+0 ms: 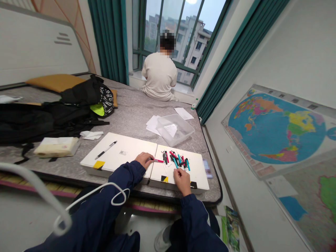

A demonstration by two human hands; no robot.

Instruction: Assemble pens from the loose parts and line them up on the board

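Head view: left hand (145,160) grips a red pen piece (158,161) in its fingertips. Loose pen parts (180,160) lie heaped on a white box (198,165). Right hand (183,180) at their near edge, fingertips together; whether gripping anything, I cannot tell.

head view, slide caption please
Left hand holding a red pen piece, right hand beside scattered pen parts on a white box.
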